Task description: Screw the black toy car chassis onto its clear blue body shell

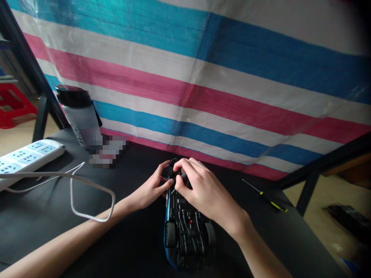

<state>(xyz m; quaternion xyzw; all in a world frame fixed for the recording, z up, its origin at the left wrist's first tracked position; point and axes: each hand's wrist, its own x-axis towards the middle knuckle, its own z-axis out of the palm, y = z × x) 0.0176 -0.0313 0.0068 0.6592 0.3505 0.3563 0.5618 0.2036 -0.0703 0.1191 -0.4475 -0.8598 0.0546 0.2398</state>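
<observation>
A blue toy car lies upside down on the black table, its black underside and wheels facing up. My left hand grips the car's left side near its far end, thumb and fingers closed at the edge. Over that same far end, my right hand is curled with thumb and forefinger close together. Whatever is between those fingertips is too small or hidden to make out. Much of the car's far end is covered by the hands. A small red spot shows on the middle of the underside.
A screwdriver with a yellow and black handle lies to the right. At left are a white power strip, a looped white cable, a bottle and a blurred-out item. A striped sheet hangs behind the table.
</observation>
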